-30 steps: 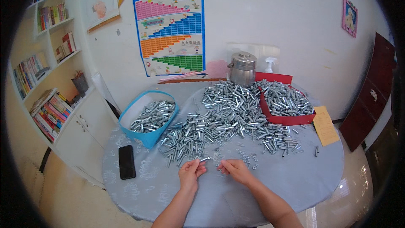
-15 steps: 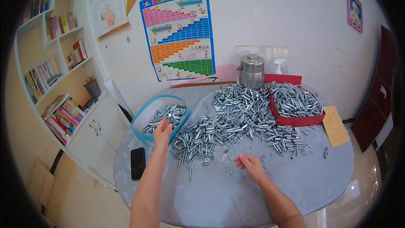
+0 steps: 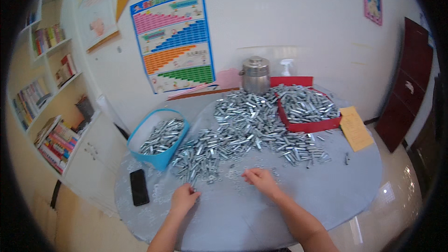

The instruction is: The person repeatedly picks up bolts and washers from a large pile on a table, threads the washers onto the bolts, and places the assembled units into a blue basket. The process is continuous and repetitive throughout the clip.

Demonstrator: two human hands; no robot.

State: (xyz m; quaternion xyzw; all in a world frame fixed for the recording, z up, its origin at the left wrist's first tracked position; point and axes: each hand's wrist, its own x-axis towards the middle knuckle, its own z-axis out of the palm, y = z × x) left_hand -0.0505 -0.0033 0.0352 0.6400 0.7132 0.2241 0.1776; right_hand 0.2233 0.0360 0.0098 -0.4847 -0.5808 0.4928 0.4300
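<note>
Silvery metal bolts (image 3: 247, 121) lie in a large heap across the table, with loose small nuts and washers (image 3: 231, 173) along its near edge. At the heap's front left, my left hand (image 3: 183, 199) pinches the end of one bolt between thumb and fingers. To its right, my right hand (image 3: 262, 180) hovers over or rests by the washers, fingers curled together; whatever they hold is hidden. Beyond the left hand, a blue-rimmed box (image 3: 161, 161) contains many bolts. A red box (image 3: 313, 126) on the right is heaped with more of them.
A black phone (image 3: 139, 187) lies on the grey-covered table (image 3: 224, 224) at left. At the back stand a steel pot (image 3: 255, 77) and a spray bottle (image 3: 286, 67). A yellow paper (image 3: 356, 129) lies at right; a bookshelf (image 3: 56, 95) stands left of the table.
My left hand has come back from over the blue-rimmed box to a bolt at the heap's near edge, its fingers now closed. My right hand stays near the washers. The view has shifted right.
</note>
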